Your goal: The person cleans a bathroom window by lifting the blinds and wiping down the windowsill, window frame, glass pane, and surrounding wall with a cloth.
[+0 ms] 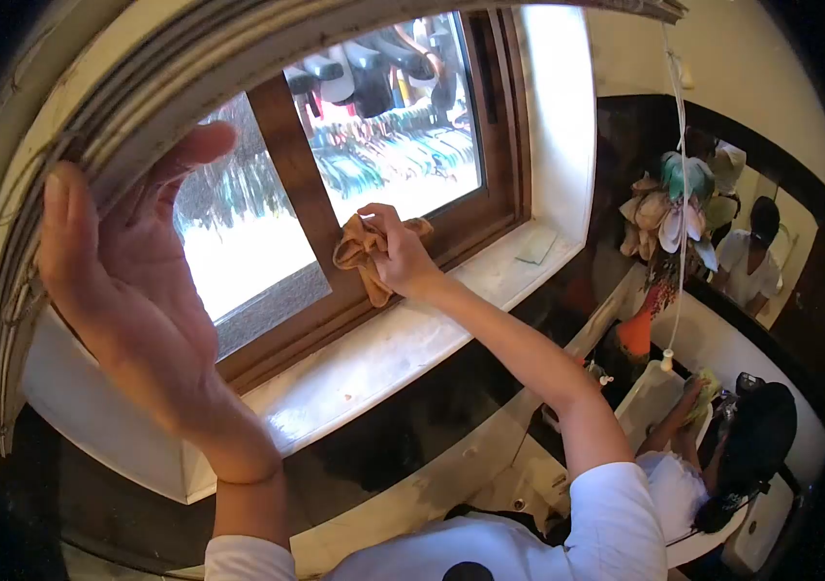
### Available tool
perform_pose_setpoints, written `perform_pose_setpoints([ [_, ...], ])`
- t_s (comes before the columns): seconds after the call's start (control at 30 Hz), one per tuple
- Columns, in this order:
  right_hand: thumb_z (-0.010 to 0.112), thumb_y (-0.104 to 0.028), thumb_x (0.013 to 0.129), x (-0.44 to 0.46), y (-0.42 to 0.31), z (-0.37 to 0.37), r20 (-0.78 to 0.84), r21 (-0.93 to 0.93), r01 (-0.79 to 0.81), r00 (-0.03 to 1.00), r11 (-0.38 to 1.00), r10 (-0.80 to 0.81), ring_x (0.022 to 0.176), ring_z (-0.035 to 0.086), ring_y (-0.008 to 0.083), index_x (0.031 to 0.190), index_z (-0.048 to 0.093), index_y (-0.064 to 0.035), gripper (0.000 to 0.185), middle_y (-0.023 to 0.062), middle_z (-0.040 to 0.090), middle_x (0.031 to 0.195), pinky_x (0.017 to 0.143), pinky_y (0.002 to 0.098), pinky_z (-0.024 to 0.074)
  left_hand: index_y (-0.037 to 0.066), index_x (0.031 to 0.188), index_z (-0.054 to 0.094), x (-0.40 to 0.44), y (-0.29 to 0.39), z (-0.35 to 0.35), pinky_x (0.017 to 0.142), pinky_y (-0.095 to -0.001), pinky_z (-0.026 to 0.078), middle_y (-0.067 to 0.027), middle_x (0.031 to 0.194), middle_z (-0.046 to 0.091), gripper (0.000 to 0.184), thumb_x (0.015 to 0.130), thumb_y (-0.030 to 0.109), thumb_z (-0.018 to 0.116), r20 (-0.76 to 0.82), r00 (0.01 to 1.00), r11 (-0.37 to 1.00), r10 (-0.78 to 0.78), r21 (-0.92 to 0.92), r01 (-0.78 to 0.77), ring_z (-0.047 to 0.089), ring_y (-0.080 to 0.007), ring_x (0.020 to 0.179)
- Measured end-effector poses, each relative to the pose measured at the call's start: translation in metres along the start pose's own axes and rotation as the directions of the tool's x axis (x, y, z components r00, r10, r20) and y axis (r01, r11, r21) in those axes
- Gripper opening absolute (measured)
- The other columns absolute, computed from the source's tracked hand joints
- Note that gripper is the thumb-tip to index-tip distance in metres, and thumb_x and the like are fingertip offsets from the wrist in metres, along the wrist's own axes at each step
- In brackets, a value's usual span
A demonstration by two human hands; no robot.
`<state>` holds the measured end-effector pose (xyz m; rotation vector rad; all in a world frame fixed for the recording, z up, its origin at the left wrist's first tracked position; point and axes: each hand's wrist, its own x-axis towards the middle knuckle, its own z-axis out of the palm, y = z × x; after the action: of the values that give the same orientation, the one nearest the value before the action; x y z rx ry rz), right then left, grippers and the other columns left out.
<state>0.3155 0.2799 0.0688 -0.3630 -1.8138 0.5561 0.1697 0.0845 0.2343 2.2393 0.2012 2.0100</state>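
Note:
My right hand (395,254) grips a crumpled brown cloth (362,247) and presses it against the lower part of the wooden window frame (298,184). One end of the cloth hangs down toward the white sill (432,337). My left hand (136,261) is raised at the left, palm toward me, with its fingers up at the edge of the raised blind (238,73). Its thumb points toward the glass, and the fingertips are partly hidden behind the slats, so whether they grip the blind is hard to make out.
A small flat piece (536,246) lies on the sill's right end. A white blind cord (681,194) hangs at the right, before a flower arrangement (674,208) and a mirror (761,242). Below, another person (722,465) holds a yellow-green cloth (703,395) near a white basin (650,402).

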Motion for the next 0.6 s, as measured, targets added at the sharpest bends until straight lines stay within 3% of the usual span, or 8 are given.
perform_pose_setpoints([
  [0.07, 0.047, 0.011, 0.074, 0.016, -0.002, 0.010, -0.275, -0.135, 0.034, 0.959, 0.990, -0.071, 0.099, 0.053, 0.0282, 0.117, 0.032, -0.0016, 0.048, 0.0166, 0.050, 0.105, 0.089, 0.0340, 0.0392, 0.004, 0.115, 0.053, 0.001, -0.003, -0.002, 0.093, -0.0408, 0.034, -0.0149, 0.098, 0.064, 0.043, 0.091, 0.035, 0.035, 0.011, 1.000, 0.999, 0.021, -0.036, -0.021, 0.058, -0.0248, 0.096],
  [0.1, 0.048, 0.009, 0.073, 0.032, -0.020, 0.012, -0.431, -0.211, 0.117, 0.880, 0.971, -0.200, 0.097, 0.054, 0.0265, 0.116, 0.033, -0.0011, 0.046, 0.0158, 0.050, 0.103, 0.089, 0.0339, 0.0393, 0.004, 0.116, 0.053, 0.000, -0.003, -0.003, 0.092, -0.0408, 0.034, -0.0143, 0.098, 0.063, 0.043, 0.091, 0.035, 0.035, 0.044, 0.999, 0.996, 0.030, -0.091, -0.026, 0.059, -0.0250, 0.094],
  [0.17, 0.050, 0.006, 0.075, 0.090, -0.009, 0.021, -0.601, 0.243, 0.239, 0.798, 0.940, -0.048, 0.094, 0.054, 0.0257, 0.113, 0.036, -0.0006, 0.042, 0.0143, 0.051, 0.103, 0.085, 0.0354, 0.0408, 0.004, 0.116, 0.052, 0.000, -0.004, -0.003, 0.092, -0.0409, 0.034, -0.0137, 0.099, 0.063, 0.043, 0.091, 0.035, 0.036, 0.076, 0.996, 0.990, 0.049, -0.133, -0.039, 0.059, -0.0253, 0.093],
  [0.23, 0.049, 0.006, 0.070, 0.139, -0.049, 0.017, -0.668, 0.051, 0.321, 0.714, 0.946, -0.207, 0.100, 0.046, 0.0344, 0.109, 0.036, 0.0006, 0.042, 0.0195, 0.044, 0.106, 0.088, 0.0347, 0.0356, 0.006, 0.117, 0.052, -0.001, -0.008, -0.002, 0.093, -0.0412, 0.035, -0.0121, 0.103, 0.062, 0.043, 0.090, 0.035, 0.036, -0.075, 0.997, 0.990, 0.037, -0.133, -0.047, 0.060, -0.0252, 0.092],
  [0.27, 0.049, 0.005, 0.070, 0.164, -0.063, 0.012, -0.678, -0.080, 0.345, 0.669, 0.935, -0.305, 0.101, 0.046, 0.0347, 0.109, 0.037, 0.0002, 0.042, 0.0196, 0.044, 0.106, 0.088, 0.0354, 0.0355, 0.006, 0.118, 0.052, -0.002, -0.012, -0.002, 0.093, -0.0414, 0.035, -0.0113, 0.106, 0.061, 0.043, 0.090, 0.035, 0.035, -0.191, 0.981, 0.995, 0.024, -0.090, -0.042, 0.061, -0.0251, 0.091],
  [0.3, 0.049, 0.004, 0.070, 0.184, -0.074, 0.006, -0.660, -0.211, 0.355, 0.636, 0.911, -0.400, 0.101, 0.046, 0.0350, 0.110, 0.037, -0.0001, 0.042, 0.0197, 0.044, 0.107, 0.088, 0.0361, 0.0353, 0.006, 0.118, 0.052, 0.000, -0.013, -0.005, 0.093, -0.0414, 0.035, -0.0113, 0.106, 0.061, 0.043, 0.090, 0.035, 0.035, -0.188, 0.982, 0.995, 0.027, -0.086, -0.044, 0.061, -0.0251, 0.091],
  [0.4, 0.050, 0.001, 0.070, 0.237, -0.094, -0.015, -0.536, -0.545, 0.304, 0.590, 0.781, -0.603, 0.102, 0.045, 0.0359, 0.112, 0.039, -0.0012, 0.043, 0.0199, 0.044, 0.108, 0.089, 0.0380, 0.0350, 0.007, 0.119, 0.051, 0.006, -0.014, -0.012, 0.093, -0.0419, 0.035, -0.0118, 0.107, 0.061, 0.043, 0.090, 0.034, 0.034, 0.120, 0.990, 0.983, 0.070, -0.178, -0.048, 0.061, -0.0252, 0.091],
  [0.6, 0.051, -0.005, 0.072, 0.268, -0.094, -0.035, -0.276, -0.804, 0.214, 0.693, 0.555, -0.666, 0.104, 0.043, 0.0378, 0.116, 0.043, -0.0033, 0.045, 0.0203, 0.044, 0.111, 0.089, 0.0420, 0.0344, 0.004, 0.119, 0.050, 0.007, -0.019, -0.023, 0.096, -0.0434, 0.032, -0.0154, 0.103, 0.061, 0.047, 0.092, 0.035, 0.027, 0.200, 0.976, 0.996, 0.083, -0.039, -0.077, 0.060, -0.0259, 0.096],
])
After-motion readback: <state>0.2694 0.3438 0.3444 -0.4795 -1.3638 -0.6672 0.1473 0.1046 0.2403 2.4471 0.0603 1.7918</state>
